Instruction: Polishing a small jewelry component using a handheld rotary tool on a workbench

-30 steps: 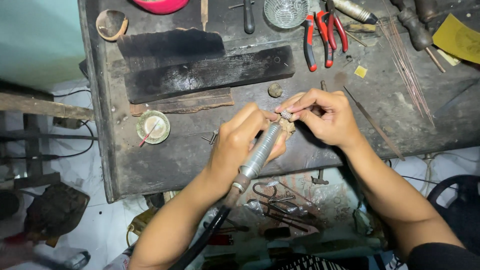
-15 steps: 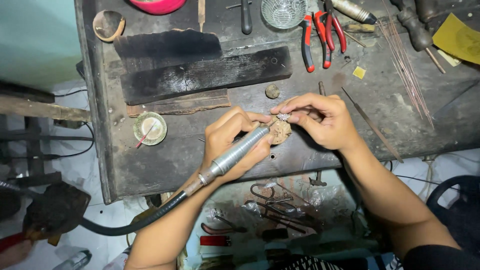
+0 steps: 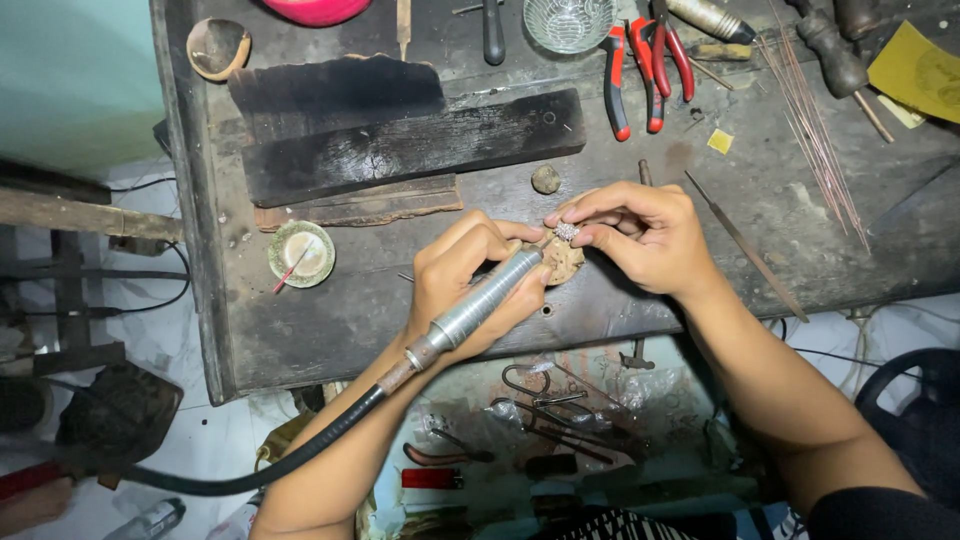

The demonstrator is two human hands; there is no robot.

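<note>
One head-worn view looks almost straight down from above the person onto a dark workbench [image 3: 330,330], near enough that both forearms fill the lower half. The bench's far edge is cut off at the top; its near edge crosses mid-frame, with floor below.

On the workbench [image 3: 330,330], L hand [image 3: 470,275] held a rotary handpiece [image 3: 480,305], tip at a small ring [image 3: 567,232] pinched in R hand [image 3: 640,235]. Pliers [image 3: 645,60] & glass bowl [image 3: 568,20] lay behind the hands; small dish [image 3: 300,253] sat left, wood block [image 3: 410,145] behind it.
</note>
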